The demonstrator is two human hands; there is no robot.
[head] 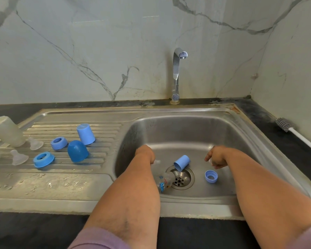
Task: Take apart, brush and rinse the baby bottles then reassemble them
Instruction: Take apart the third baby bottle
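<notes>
While both hands work low in the sink point(223, 123), the right hand point(216, 157) pinches a small clear teat and the left hand point(145, 153) curls on something unclear; pick up the bottle point(164, 182) lying by the drain next.

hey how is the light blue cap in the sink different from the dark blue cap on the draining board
The light blue cap lies on its side in the sink by the drain, open end showing; the dark blue cap stands mouth-down on the draining board. The sink one is paler and straight-sided; the other is darker with a rounded dome. Both are plastic bottle caps.
</notes>
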